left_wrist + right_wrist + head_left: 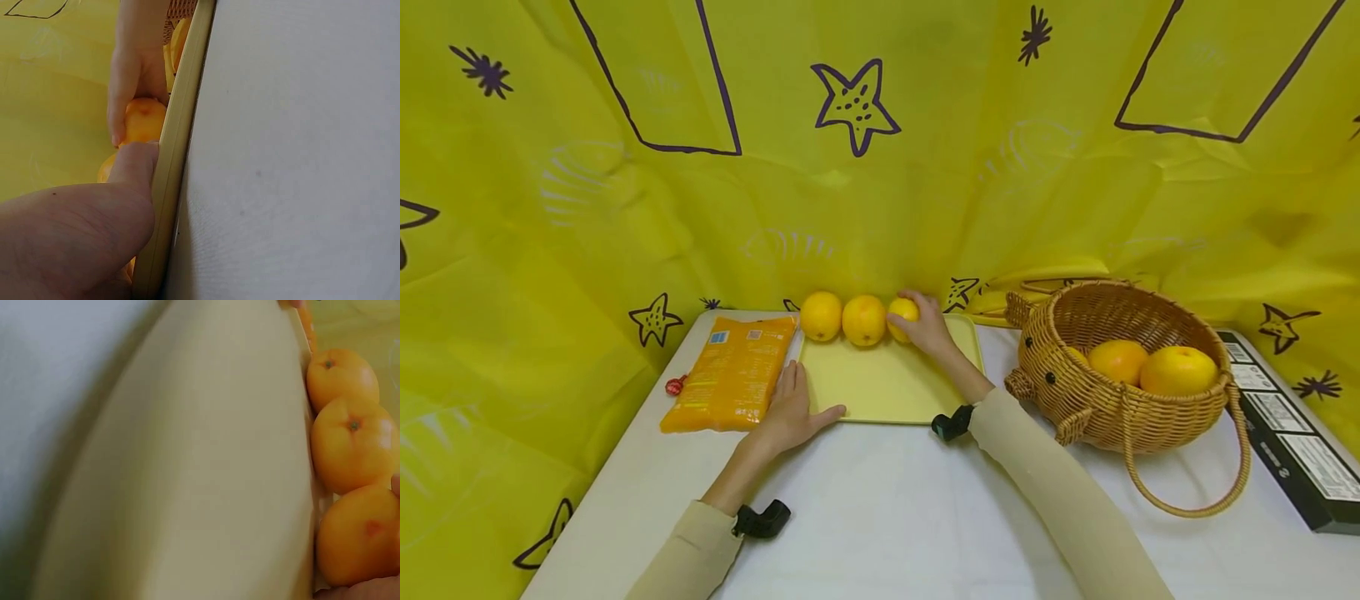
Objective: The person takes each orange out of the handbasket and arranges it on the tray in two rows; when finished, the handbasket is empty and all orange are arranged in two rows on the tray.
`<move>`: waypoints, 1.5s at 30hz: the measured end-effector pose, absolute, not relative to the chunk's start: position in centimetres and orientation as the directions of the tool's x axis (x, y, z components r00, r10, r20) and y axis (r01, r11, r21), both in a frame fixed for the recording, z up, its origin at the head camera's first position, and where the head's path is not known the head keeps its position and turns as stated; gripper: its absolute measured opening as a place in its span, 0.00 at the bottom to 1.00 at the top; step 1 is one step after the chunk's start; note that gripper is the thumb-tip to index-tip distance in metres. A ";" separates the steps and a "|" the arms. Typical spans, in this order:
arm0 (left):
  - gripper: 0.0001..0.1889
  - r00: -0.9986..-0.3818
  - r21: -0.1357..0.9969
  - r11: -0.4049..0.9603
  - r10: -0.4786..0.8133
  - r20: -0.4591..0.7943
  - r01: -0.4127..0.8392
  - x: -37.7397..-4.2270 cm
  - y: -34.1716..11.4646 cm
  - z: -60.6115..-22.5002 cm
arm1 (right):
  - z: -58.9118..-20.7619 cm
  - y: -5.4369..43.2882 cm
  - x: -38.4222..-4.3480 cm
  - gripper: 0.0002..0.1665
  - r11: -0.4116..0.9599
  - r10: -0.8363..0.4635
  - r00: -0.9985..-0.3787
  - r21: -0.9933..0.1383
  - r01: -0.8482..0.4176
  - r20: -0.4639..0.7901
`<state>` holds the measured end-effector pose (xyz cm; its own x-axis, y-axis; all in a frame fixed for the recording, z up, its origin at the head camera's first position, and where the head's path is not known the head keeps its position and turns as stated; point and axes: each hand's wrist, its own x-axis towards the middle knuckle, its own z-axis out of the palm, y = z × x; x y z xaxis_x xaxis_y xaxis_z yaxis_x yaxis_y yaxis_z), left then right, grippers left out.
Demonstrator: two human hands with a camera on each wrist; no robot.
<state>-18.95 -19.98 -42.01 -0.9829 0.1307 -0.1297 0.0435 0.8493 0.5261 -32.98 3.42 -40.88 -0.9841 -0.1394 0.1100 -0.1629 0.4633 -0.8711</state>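
Three oranges stand in a row along the far edge of a pale yellow tray (887, 392): the left orange (821, 316), the middle orange (864, 321) and the right orange (903, 310). My right hand (928, 327) holds the right one, thumb on its near side and fingers around its back. In the right wrist view this held orange (356, 540) sits close against the middle orange (353, 447). My left hand (792, 410) rests at the tray's left front corner, fingers straight along the side and thumb spread over the front edge.
An orange plastic pouch (730, 379) lies left of the tray, with a small red wrapped candy (675, 385) beside it. At the right stands a wicker basket (1075, 417) holding more oranges (1178, 372). Behind it lies a black box (1292, 442). A yellow curtain (865, 208) hangs at the back.
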 end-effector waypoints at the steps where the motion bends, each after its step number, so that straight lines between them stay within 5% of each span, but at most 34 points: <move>1: 0.59 -0.983 0.529 0.848 0.131 -0.129 0.044 -18.9 -20.0 -42.0 | -40.8 3.5 -33.0 0.32 0.456 -0.153 -0.984 -0.877 -0.153 0.092; 11: 0.59 -0.985 0.538 0.842 0.125 -0.120 0.041 -18.8 -20.1 -42.0 | -40.5 3.5 -33.0 0.43 0.402 -0.168 -0.986 -0.913 -0.073 0.005; 32: 0.58 -0.987 0.540 0.840 0.127 -0.102 0.052 -18.8 -19.8 -42.0 | -38.6 3.7 -31.3 0.41 0.145 -0.001 -0.984 -0.973 0.177 -0.179; 38: 0.58 -0.985 0.542 0.839 0.133 -0.110 0.053 -18.9 -19.7 -42.2 | -36.9 4.6 -28.5 0.38 0.075 0.044 -0.976 -0.973 0.217 -0.215; 45: 0.58 -0.986 0.545 0.837 0.130 -0.108 0.050 -19.0 -19.9 -42.2 | -34.7 6.4 -22.2 0.34 0.054 -0.158 -0.982 -0.994 0.093 -0.101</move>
